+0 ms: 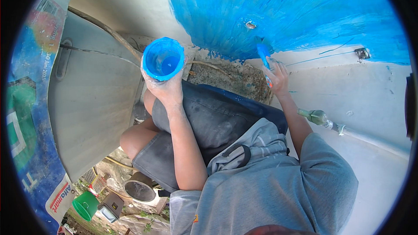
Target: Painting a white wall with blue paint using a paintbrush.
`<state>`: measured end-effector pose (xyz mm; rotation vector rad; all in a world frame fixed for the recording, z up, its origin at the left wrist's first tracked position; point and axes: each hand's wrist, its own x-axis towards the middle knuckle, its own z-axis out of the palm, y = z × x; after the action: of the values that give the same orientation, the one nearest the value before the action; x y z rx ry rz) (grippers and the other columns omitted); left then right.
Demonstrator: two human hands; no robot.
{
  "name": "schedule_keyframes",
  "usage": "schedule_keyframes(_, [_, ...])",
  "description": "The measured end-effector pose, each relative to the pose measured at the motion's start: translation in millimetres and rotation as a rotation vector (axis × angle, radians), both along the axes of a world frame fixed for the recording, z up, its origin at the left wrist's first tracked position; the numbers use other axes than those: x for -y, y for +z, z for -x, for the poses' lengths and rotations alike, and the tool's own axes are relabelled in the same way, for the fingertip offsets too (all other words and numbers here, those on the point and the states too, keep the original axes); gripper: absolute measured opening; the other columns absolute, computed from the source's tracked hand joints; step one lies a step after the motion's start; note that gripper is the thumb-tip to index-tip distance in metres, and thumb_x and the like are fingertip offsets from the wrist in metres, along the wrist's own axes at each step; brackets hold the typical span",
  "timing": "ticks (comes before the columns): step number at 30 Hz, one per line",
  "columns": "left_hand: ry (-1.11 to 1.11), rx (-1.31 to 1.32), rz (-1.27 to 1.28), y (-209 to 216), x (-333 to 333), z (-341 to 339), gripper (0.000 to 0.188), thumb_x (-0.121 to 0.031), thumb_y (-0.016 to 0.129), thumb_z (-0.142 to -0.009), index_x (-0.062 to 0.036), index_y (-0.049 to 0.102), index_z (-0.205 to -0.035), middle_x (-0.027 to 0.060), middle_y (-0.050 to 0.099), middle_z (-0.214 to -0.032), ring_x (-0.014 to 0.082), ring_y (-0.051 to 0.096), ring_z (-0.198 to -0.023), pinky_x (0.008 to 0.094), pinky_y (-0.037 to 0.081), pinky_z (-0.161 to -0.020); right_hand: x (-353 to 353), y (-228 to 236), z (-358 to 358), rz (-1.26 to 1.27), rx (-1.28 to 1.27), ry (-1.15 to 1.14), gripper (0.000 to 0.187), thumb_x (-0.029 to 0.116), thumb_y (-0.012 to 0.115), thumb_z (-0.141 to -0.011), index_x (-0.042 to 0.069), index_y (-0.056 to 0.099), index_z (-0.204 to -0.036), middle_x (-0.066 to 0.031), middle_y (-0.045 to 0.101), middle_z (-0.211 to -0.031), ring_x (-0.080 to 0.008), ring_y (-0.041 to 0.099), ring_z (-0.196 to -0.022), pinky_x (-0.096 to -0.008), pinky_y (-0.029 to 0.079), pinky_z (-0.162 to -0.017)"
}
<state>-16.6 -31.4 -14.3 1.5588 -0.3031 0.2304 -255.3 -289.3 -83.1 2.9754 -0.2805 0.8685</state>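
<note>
My left hand (166, 88) is wrapped round a paint cup (163, 59), held up in front of my knees. Blue paint coats its rim and inside walls, and a small pool shows at the bottom. In my right hand (278, 77) is a paintbrush (263, 54) with a blue-smeared handle, its bristles against the lower part of the wall (226, 8). Streaky blue paint covers much of that wall, while the strip along its foot and the left part are white. A small hole (250, 25) shows bare in the blue area.
A pipe with a green tap (318, 116) juts from the right-hand wall. To the left stand a grey panel (91, 91) and a printed banner (30, 126). Behind me are a green bucket (85, 206) and a round pot (140, 187). A small fitting (362, 54) sits on the wall.
</note>
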Motion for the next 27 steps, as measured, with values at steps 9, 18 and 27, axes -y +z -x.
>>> schedule_keyframes(9, [0.048,0.048,0.008,0,-5,2,0.084,-0.01,0.095,-0.06,-0.0006,0.051,-0.13,0.009,0.059,-0.124,0.0194,0.058,-0.113,0.0341,0.046,-0.101,31,-114,-9,-0.357,-0.378,-0.114,0.038,0.003,0.068,-0.074,0.017,0.069,-0.109,-0.0093,0.062,-0.12,-0.0346,0.06,-0.107,-0.0451,0.051,-0.086])
schedule_keyframes(18, [0.009,0.034,-0.023,1,0,3,0.084,-0.01,0.095,-0.06,-0.001,0.051,-0.132,0.0089,0.059,-0.125,0.0192,0.057,-0.114,0.0334,0.045,-0.102,27,-59,57,-0.15,-0.189,-0.255,0.041,0.003,0.069,-0.074,0.017,0.068,-0.112,-0.01,0.061,-0.119,-0.0336,0.059,-0.101,-0.045,0.049,-0.087])
schedule_keyframes(27, [0.013,0.023,-0.111,0,-7,6,0.085,-0.01,0.094,-0.061,-0.001,0.049,-0.132,0.0091,0.057,-0.127,0.0196,0.057,-0.116,0.0354,0.045,-0.102,27,-138,35,-0.405,-0.463,-0.046,0.029,0.006,0.069,-0.078,0.016,0.068,-0.105,-0.0098,0.064,-0.115,-0.0335,0.059,-0.108,-0.0446,0.049,-0.09])
